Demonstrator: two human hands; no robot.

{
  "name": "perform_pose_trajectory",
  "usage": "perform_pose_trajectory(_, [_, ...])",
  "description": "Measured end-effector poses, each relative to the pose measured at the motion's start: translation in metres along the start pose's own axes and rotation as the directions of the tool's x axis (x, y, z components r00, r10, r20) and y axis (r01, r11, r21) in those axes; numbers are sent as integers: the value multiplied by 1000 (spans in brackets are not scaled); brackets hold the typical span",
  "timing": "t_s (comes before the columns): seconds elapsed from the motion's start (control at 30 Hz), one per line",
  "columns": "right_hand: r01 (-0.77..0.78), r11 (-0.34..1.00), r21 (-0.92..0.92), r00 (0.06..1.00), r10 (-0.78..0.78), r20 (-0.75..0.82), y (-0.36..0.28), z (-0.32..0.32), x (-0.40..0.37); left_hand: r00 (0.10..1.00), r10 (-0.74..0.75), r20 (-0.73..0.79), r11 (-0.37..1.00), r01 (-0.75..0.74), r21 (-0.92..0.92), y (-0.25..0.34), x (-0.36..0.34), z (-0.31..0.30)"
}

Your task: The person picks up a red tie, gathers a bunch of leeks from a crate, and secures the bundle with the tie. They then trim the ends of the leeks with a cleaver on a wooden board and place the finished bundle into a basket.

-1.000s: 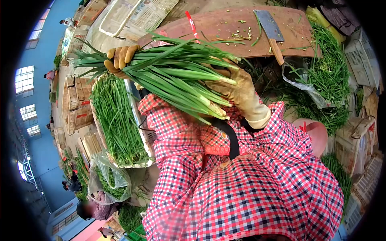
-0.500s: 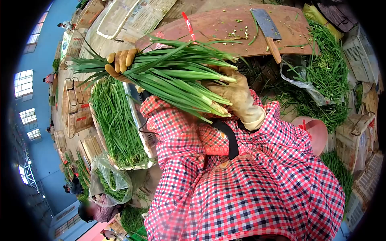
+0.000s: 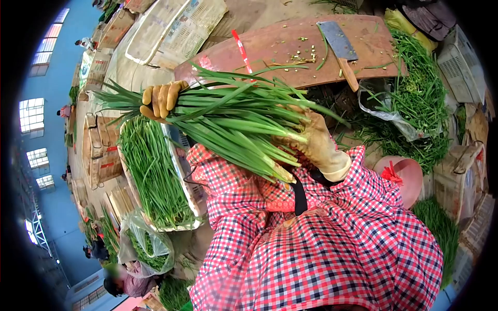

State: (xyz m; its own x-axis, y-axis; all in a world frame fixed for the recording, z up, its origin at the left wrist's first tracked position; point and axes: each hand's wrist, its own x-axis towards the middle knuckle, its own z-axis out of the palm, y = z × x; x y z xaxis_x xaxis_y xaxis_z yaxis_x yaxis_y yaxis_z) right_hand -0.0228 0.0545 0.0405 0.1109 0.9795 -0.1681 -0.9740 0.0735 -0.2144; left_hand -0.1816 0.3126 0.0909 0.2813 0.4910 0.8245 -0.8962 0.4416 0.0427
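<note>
A large bunch of long green stalks (image 3: 228, 111) lies across the front of my checked clothing, pale stem ends to the right. My left hand (image 3: 162, 101), in a yellow-brown glove, is wrapped round the leafy end. At the stem end is my right hand (image 3: 314, 140), in a tan glove; stalks partly cover its fingers, and what they grip cannot be made out. Beyond the bunch, a cleaver (image 3: 340, 49) with a wooden handle rests on a reddish-brown board (image 3: 280, 44), among cut bits and a red strip (image 3: 241, 51).
A crate (image 3: 194, 205) full of green stalks stands at the left, near a plastic bag of greens (image 3: 148, 246). Loose greens (image 3: 420, 98) are heaped at the right beside a pink basin (image 3: 410, 179). A person (image 3: 137, 280) is at the lower left.
Both hands and the bunch sit slightly lower in view. The left fingers have shifted round the leaves. Several stalks now stick out to the right over my right hand.
</note>
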Motion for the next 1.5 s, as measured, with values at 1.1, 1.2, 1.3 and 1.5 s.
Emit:
perform_pose_trajectory(1.1, [341,-565,-752,913,7,408,-114,14,-39,980,-149,128,987,156,-41,46,0,4])
perform_pose_trajectory(1.2, [414,-270,-869,870,-165,465,-93,65,-28,991,-123,60,992,124,-25,42,-4,4])
perform_pose_trajectory(1.3, [422,-579,-698,845,-28,534,-71,72,-7,997,-46,-58,999,44,-31,30,-10,7])
perform_pose_trajectory(1.5, [430,-715,-551,869,162,468,-82,84,7,963,-86,-257,995,95,22,32,-23,17])
